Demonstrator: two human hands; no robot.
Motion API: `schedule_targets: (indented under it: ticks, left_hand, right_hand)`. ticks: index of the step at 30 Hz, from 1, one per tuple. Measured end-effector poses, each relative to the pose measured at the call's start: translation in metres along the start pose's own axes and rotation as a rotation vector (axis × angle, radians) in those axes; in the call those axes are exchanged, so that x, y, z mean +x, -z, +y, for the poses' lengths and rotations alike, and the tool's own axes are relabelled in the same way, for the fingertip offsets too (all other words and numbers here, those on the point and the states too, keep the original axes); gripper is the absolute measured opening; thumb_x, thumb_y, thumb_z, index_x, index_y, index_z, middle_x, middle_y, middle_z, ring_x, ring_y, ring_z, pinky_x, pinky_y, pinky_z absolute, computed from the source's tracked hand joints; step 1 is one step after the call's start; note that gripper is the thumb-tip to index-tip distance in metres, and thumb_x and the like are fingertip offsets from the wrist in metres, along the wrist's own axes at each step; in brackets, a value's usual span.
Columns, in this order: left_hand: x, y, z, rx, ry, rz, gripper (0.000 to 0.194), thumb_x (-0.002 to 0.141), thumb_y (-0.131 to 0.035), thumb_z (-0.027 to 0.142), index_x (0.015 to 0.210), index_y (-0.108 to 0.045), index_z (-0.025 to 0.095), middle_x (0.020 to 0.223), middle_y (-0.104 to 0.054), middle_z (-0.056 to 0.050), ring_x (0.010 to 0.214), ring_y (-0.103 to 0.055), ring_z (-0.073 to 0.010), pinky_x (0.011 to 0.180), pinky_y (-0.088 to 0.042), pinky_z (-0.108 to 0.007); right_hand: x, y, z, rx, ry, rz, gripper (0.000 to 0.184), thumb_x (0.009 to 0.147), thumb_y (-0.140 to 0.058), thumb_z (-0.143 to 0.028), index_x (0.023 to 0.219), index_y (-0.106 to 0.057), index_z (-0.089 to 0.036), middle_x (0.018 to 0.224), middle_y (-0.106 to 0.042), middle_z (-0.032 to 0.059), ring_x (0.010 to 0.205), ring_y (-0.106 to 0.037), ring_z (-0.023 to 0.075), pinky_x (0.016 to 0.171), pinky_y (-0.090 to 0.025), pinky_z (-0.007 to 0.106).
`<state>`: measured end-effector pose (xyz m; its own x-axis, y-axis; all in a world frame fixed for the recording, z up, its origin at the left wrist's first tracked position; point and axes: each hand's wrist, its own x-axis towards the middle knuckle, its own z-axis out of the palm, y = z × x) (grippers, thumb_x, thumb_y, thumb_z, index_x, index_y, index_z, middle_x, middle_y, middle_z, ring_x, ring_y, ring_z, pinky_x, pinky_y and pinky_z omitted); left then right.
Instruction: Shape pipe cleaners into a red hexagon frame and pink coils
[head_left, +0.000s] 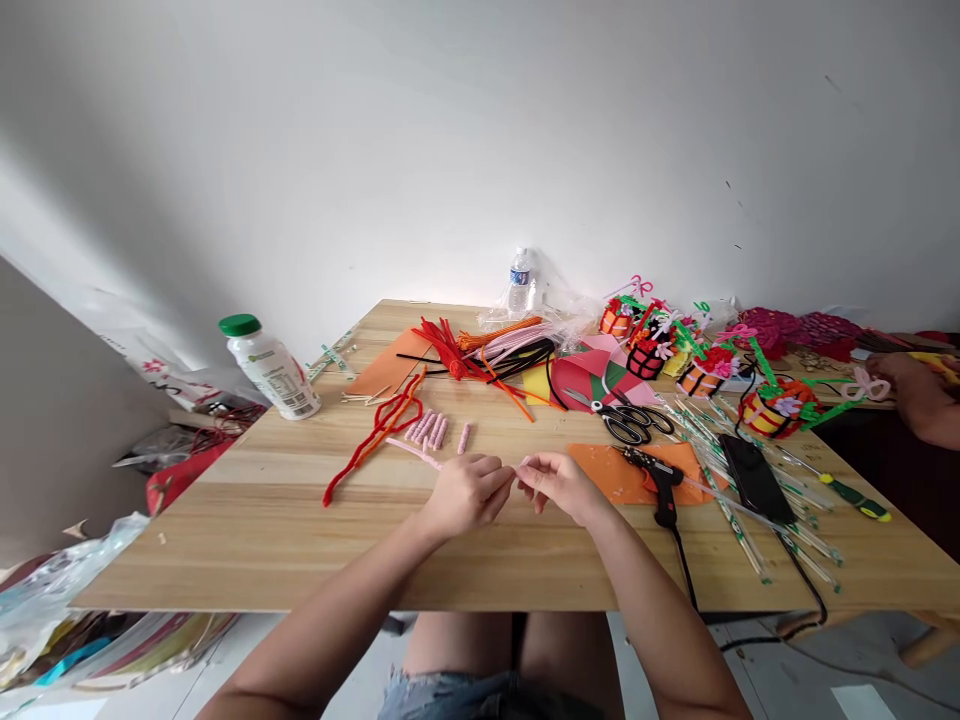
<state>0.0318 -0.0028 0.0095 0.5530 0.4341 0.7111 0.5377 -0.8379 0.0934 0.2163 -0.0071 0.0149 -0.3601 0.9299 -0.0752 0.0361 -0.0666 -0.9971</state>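
My left hand (466, 492) and my right hand (559, 484) meet over the middle of the wooden table (300, 540), fingers pinched together. Between them runs a pink pipe cleaner (416, 453), its free end trailing left on the table. Both hands grip it where they meet. Just behind lie several short pink coiled pieces (431, 430) and long red and orange pipe cleaners (371, 440).
A black glue gun (660, 480) lies on orange felt (615, 470) to the right, with scissors (626, 415), a phone (754, 475) and a screwdriver (851, 495). White green-capped bottle (270, 368) at left. Craft baskets (705, 370) at back right. Another person's hand (911, 390) at far right.
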Motion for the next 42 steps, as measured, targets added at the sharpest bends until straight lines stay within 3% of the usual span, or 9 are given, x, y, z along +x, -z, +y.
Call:
schedule_targets:
  ticks: [3, 7, 13, 18, 22, 26, 30, 37, 42]
  left_hand:
    - [0.001, 0.001, 0.000, 0.006, -0.004, -0.017, 0.026, 0.086, -0.043, 0.017, 0.066, -0.059, 0.016, 0.055, -0.049, 0.000, 0.050, -0.043, -0.0108, 0.049, -0.027, -0.025]
    - [0.004, 0.007, 0.002, -0.227, 0.087, -0.075, 0.024, 0.085, -0.044, 0.016, 0.066, -0.058, 0.015, 0.054, -0.051, 0.000, 0.049, -0.045, -0.0099, 0.050, -0.030, -0.023]
    - [0.006, 0.015, 0.004, -0.661, 0.311, -0.130, 0.026, 0.087, -0.044, 0.022, 0.069, -0.060, 0.013, 0.059, -0.058, -0.003, 0.054, -0.052, -0.0095, 0.051, -0.038, -0.019]
    - [0.004, 0.009, 0.003, -0.451, 0.279, -0.005, 0.022, 0.086, -0.045, 0.020, 0.074, -0.062, 0.013, 0.057, -0.055, -0.001, 0.051, -0.048, -0.0092, 0.049, -0.034, -0.021]
    - [0.001, 0.003, -0.001, -0.050, 0.081, 0.119, 0.015, 0.085, -0.049, 0.017, 0.082, -0.063, 0.014, 0.059, -0.057, -0.001, 0.052, -0.048, -0.0097, 0.050, -0.032, -0.023]
    - [-0.001, 0.000, -0.003, 0.145, -0.036, 0.157, 0.013, 0.086, -0.049, 0.016, 0.086, -0.062, 0.014, 0.058, -0.055, 0.000, 0.052, -0.049, -0.0106, 0.050, -0.033, -0.024]
    - [-0.001, -0.001, -0.003, 0.213, -0.104, 0.112, 0.013, 0.087, -0.048, 0.018, 0.083, -0.061, 0.015, 0.057, -0.053, 0.000, 0.051, -0.047, -0.0115, 0.049, -0.030, -0.026]
    - [0.001, 0.000, 0.001, 0.138, -0.050, 0.063, 0.020, 0.085, -0.045, 0.016, 0.071, -0.059, 0.016, 0.055, -0.051, 0.000, 0.050, -0.046, -0.0112, 0.048, -0.028, -0.026]
    - [0.004, 0.008, 0.006, -0.130, 0.096, 0.024, 0.022, 0.082, -0.045, 0.016, 0.065, -0.058, 0.016, 0.051, -0.051, 0.001, 0.047, -0.045, -0.0096, 0.049, -0.030, -0.024]
  right_hand:
    - [0.000, -0.001, -0.001, -0.115, 0.146, 0.040, 0.028, 0.076, -0.068, -0.043, 0.079, -0.062, -0.015, 0.068, -0.058, 0.0007, 0.053, -0.053, 0.0104, 0.047, -0.046, 0.023]
    - [-0.003, -0.002, -0.004, -0.486, 0.686, 0.089, 0.010, 0.086, -0.058, -0.023, 0.080, -0.064, -0.017, 0.081, -0.065, 0.0058, 0.073, -0.060, 0.0146, 0.065, -0.051, 0.027]
    - [-0.008, -0.003, -0.005, -0.860, 1.175, 0.159, 0.020, 0.085, -0.051, -0.005, 0.092, -0.064, -0.018, 0.082, -0.065, 0.0067, 0.079, -0.057, 0.0174, 0.070, -0.049, 0.032]
    - [-0.006, -0.005, -0.002, -0.821, 1.029, 0.261, 0.015, 0.086, -0.053, -0.013, 0.090, -0.066, -0.019, 0.076, -0.063, 0.0054, 0.067, -0.055, 0.0148, 0.062, -0.046, 0.028]
    - [-0.006, -0.007, -0.003, -0.510, 0.639, 0.251, 0.013, 0.085, -0.056, -0.027, 0.081, -0.065, -0.018, 0.066, -0.060, 0.0017, 0.051, -0.050, 0.0101, 0.049, -0.041, 0.023]
    - [-0.007, -0.009, -0.006, -0.118, 0.183, 0.126, 0.034, 0.082, -0.057, -0.048, 0.077, -0.062, -0.015, 0.073, -0.064, 0.0047, 0.052, -0.059, 0.0122, 0.039, -0.038, 0.020]
    - [-0.004, -0.007, -0.007, 0.029, 0.014, 0.020, 0.041, 0.075, -0.063, -0.053, 0.074, -0.063, -0.012, 0.078, -0.064, 0.0062, 0.054, -0.060, 0.0120, 0.036, -0.037, 0.018]
    - [0.001, -0.006, 0.002, 0.043, 0.076, 0.037, 0.031, 0.072, -0.071, -0.043, 0.081, -0.062, -0.014, 0.064, -0.059, 0.0001, 0.047, -0.051, 0.0091, 0.039, -0.041, 0.020]
    - [-0.004, -0.005, 0.001, -0.532, 0.737, 0.136, 0.013, 0.088, -0.054, -0.024, 0.083, -0.064, -0.018, 0.080, -0.066, 0.0066, 0.068, -0.060, 0.0149, 0.062, -0.051, 0.029]
